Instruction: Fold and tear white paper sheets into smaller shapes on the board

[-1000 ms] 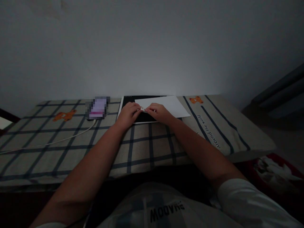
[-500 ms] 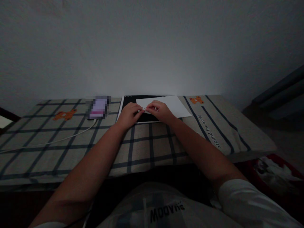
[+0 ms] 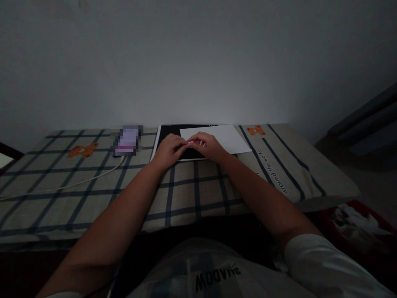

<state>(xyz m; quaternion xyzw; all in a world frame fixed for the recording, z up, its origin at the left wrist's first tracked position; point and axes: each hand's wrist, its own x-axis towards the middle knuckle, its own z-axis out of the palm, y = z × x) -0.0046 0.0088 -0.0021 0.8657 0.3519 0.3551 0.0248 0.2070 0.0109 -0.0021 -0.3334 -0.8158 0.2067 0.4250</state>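
My left hand [image 3: 168,150] and my right hand [image 3: 211,146] meet over a black sheet [image 3: 192,155] with a pale border. Between their pinched fingertips is a small white piece [image 3: 190,143] that looks like paper; the fingers cover most of it, so its shape is hard to make out. A sheet of white paper [image 3: 231,138] lies across the right part of the black sheet, partly behind my right hand. Both forearms reach in from the near edge of the table.
A checked cloth [image 3: 182,190] with orange bear prints covers the table. On the left lies a phone [image 3: 127,138], its screen lit and blurred, with a white cable [image 3: 93,179] running off left. The wall [image 3: 198,62] rises behind. A red bin [image 3: 356,203] with crumpled white stuff stands at lower right.
My fingertips have shifted slightly around the small white piece, and less of it shows now. The view has moved a little; the sheets and phone stay in place.
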